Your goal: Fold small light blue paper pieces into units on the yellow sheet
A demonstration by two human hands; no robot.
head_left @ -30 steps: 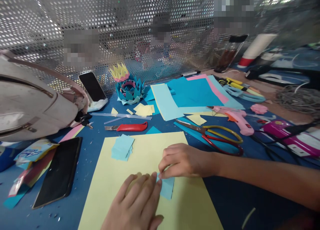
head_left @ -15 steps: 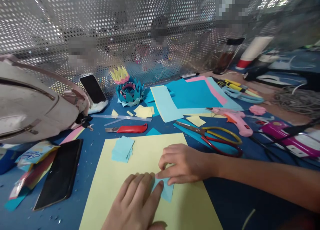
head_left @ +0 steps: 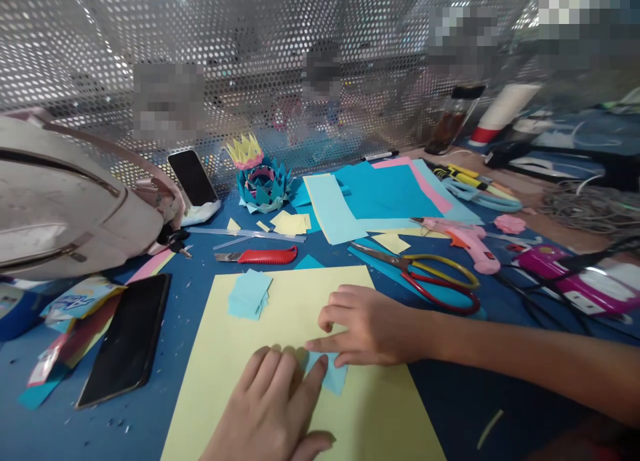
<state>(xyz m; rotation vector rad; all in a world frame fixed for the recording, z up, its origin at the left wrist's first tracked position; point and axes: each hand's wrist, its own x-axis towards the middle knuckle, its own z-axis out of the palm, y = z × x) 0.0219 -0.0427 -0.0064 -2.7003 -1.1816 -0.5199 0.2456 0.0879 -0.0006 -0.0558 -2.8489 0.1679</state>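
A small light-blue piece of paper [head_left: 336, 378] lies on a large pale-yellow sheet [head_left: 390, 407], partly covered by my fingers. My left hand [head_left: 273, 394] pins its left edge with the index fingertip, the other fingers curled and the thumb apart. From the right, my right hand [head_left: 357, 326] presses the paper's top edge with index finger and thumb, its remaining fingers bent. Whether the piece is folded under the fingertips is hidden. A stack of light-blue paper pieces [head_left: 249, 294] rests at the sheet's upper left.
Beyond the sheet lie a red utility knife [head_left: 267, 255], scissors [head_left: 435, 274] and a pink glue gun [head_left: 473, 241]. Blue paper [head_left: 385, 191] and a spiky paper flower [head_left: 264, 186] sit farther back. At left are a phone [head_left: 127, 341] and a bag [head_left: 75, 194].
My right index finger has shifted slightly left along the top edge of the light-blue paper. My left hand stays almost in place. The view has moved a little.
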